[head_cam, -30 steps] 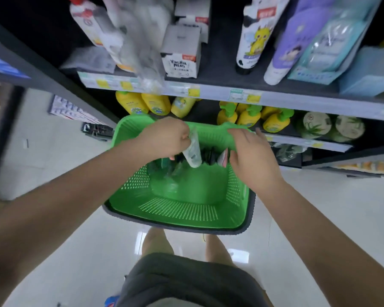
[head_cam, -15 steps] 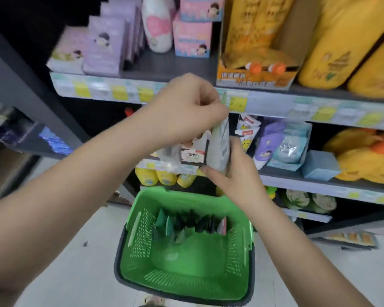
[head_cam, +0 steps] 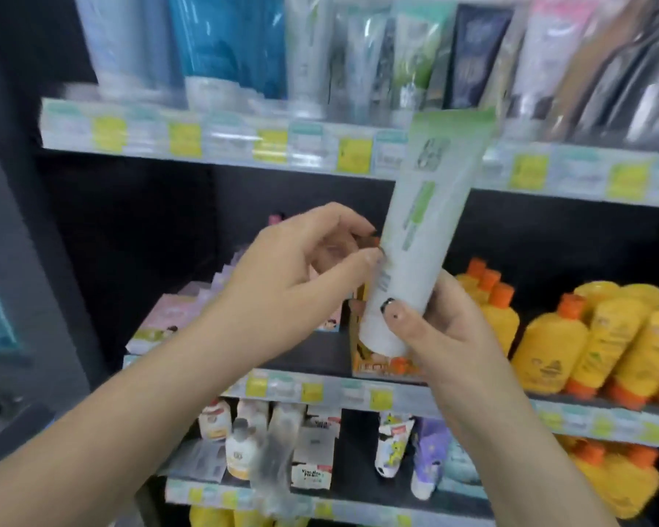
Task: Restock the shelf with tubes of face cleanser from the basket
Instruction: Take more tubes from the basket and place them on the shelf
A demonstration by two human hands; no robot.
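Head view: the right hand [head_cam: 440, 332] grips a pale tube of face cleanser [head_cam: 415, 237] near its cap end, thumb across the front and fingers curled round the back. The tube stands cap down and tilts to the right, its flat crimped end reaching up in front of the price-label strip [head_cam: 221, 140] of the upper shelf [head_cam: 541, 173]. Green markings run down the tube's face; the print is too blurred to read.

The left hand [head_cam: 301, 275] is just beside the tube on its left, fingers curled, with the thumb tip touching the tube's left edge. Whether the other fingers hold the tube or anything else cannot be told, since they are folded away from the camera.

On the upper shelf stands a row of tubes [head_cam: 312, 55] in white, teal, grey and dark packaging, cap down, all smeared by motion blur. The middle shelf [head_cam: 293, 386], behind the hands, carries yellow bottles with orange caps [head_cam: 548, 336] on the right and pink boxes [head_cam: 164, 321] on the left, with an orange display box [head_cam: 381, 368] partly hidden behind the right hand. Lower down, small bottles and sachets [head_cam: 240, 446] sit on a further shelf. The basket is out of frame.
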